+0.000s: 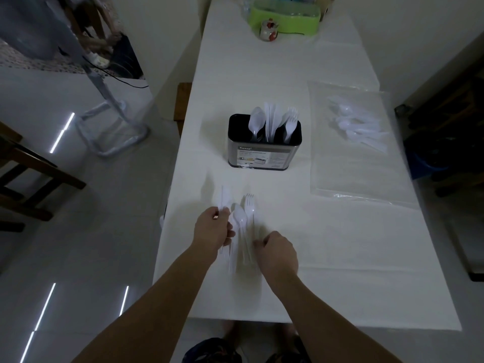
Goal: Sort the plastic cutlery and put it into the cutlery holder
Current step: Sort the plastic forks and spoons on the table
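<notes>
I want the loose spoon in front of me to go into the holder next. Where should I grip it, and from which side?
Probably pinch the spoon by its thin handle, coming from above on the near side. Its bowl points away toward the cutlery holder, and the handle runs back between the left hand and right hand, beside the fork. The lower handle is blurred among other pieces.

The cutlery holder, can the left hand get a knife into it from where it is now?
Probably yes. The left hand grips a knife, and only bare table lies between it and the cutlery holder, whose top is open, though already partly filled.
</notes>
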Motion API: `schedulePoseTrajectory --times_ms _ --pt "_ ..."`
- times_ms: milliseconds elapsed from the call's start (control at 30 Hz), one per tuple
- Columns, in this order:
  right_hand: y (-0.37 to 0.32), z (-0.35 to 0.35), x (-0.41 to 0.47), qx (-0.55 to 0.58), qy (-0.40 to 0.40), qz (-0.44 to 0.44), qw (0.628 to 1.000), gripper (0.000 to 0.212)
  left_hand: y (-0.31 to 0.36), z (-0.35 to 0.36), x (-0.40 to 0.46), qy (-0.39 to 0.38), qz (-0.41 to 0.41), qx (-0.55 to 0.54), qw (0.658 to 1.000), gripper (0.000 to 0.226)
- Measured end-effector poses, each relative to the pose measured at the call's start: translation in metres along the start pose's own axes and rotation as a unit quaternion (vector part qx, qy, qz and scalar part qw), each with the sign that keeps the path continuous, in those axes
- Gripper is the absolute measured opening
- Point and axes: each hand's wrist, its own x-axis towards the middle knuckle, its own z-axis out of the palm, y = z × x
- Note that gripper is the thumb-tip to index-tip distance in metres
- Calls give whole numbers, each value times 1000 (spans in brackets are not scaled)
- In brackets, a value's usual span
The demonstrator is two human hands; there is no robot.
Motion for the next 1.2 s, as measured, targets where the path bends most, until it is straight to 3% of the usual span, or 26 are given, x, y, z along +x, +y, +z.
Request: schedulePoseTrajectory --times_ms 367,467,633,800,967,1067,1200 --pt "-4 -8 -3 62 -50 33 996 18 -7 -5 4 -22 -24 24 999 25" --pt "-9 -10 -13 110 -42 -11 993 27 -7 -3 2 -50 -18 16 998 27" --pt "-34 -5 -21 131 -43 -102 985 23 -6 -2 -4 -95 24 70 993 38" --pt "-39 0 -24 119 -17 -158 980 19 0 -13 -1 -40 29 73 996 31" --pt "-15 9 -15 14 8 -61 998 21 2 -27 6 15 9 18 1000 29" --pt "-9 13 -12 11 -16 -41 999 28 -1 -30 8 27 8 24 999 31" --pt "-6 10 -11 56 -20 -21 998 23 -4 -28 6 25 -20 -37 999 28"
